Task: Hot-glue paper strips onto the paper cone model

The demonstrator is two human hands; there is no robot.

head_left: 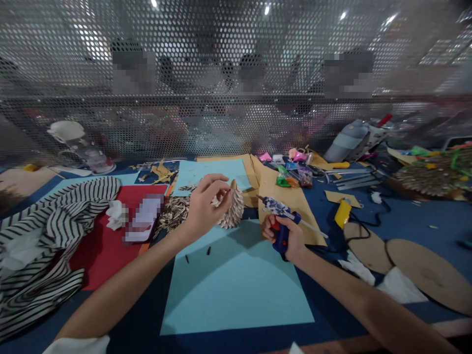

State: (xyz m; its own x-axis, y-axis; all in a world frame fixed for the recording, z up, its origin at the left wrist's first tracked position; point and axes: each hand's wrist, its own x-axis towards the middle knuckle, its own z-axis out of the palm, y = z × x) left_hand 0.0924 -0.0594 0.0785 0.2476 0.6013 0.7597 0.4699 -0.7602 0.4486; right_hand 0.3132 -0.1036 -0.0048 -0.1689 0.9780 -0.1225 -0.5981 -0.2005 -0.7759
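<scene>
My left hand (pixel 211 202) is closed in a pinch at the top of a round form covered in overlapping seed shells (pixel 233 215). A small tan seed shell (pixel 233 184) shows at its fingertips. Wrapped round the handle of a hot glue gun (pixel 280 209), my right hand (pixel 293 238) holds it with the nozzle pointing left towards the round form. A glue stick sticks out of the gun's back end. Left of the form lies a pile of loose seed shells (pixel 171 212). A light blue sheet (pixel 239 285) with two dark slivers lies in front.
On the left are a striped cloth (pixel 73 211), a phone (pixel 144 219) and red paper (pixel 99 255). Small coloured bags (pixel 291 172), bottles (pixel 346 140), a yellow cutter (pixel 342 212) and cardboard discs (pixel 424 268) lie right. A perforated metal screen (pixel 206 118) stands behind.
</scene>
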